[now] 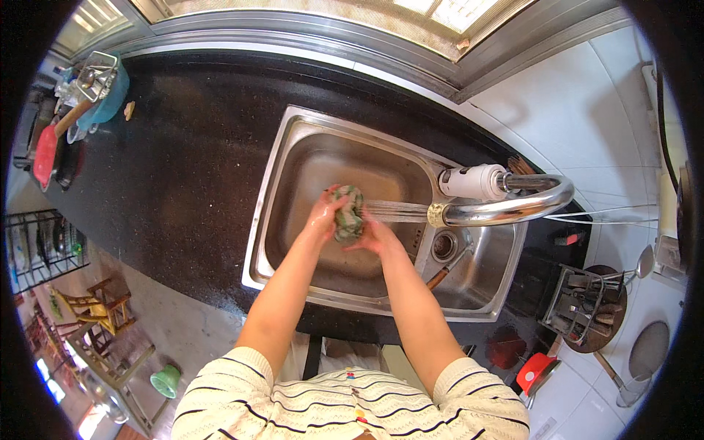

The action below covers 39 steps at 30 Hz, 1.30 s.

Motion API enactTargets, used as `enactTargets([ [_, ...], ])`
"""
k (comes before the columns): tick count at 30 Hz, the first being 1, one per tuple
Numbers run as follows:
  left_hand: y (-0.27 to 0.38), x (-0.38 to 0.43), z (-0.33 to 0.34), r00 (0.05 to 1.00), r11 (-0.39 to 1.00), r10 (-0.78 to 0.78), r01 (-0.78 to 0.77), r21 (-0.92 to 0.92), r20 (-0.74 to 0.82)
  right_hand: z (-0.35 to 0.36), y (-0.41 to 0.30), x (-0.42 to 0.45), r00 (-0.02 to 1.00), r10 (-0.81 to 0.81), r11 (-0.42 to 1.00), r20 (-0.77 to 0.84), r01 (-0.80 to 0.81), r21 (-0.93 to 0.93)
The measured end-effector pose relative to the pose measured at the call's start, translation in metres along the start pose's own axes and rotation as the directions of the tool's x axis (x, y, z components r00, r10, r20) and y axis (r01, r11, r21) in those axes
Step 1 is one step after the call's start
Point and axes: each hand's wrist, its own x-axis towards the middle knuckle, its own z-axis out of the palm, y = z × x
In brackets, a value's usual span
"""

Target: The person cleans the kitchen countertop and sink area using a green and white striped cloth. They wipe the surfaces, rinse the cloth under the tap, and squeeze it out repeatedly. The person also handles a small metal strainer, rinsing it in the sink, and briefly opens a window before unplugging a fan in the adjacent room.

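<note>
A bunched wet cloth [348,214], pale with green patches, is between my two hands over the large basin of a stainless steel sink [308,159]. My left hand [324,214] grips its left side. My right hand [374,234] is at its lower right, fingers spread and partly hidden by spray, so its hold is unclear. Water streams leftward in the picture from the curved chrome faucet [437,215] onto the cloth and my right hand.
A wooden-handled utensil [440,275] lies in the small basin beside the drain strainer [444,245]. A white cylindrical water filter [472,182] stands behind the faucet. A blue basin [113,99] and a red pan [45,154] are at far left; a utensil rack [572,302] is at right.
</note>
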Motion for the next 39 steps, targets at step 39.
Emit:
enactTargets([
  [39, -0.017, -0.025, 0.036, 0.951, 0.929, -0.308, 0.293, 0.228, 0.035, -0.045, -0.032, 0.041, 0.687, -0.69, 0.49, -0.229, 0.21, -0.846],
])
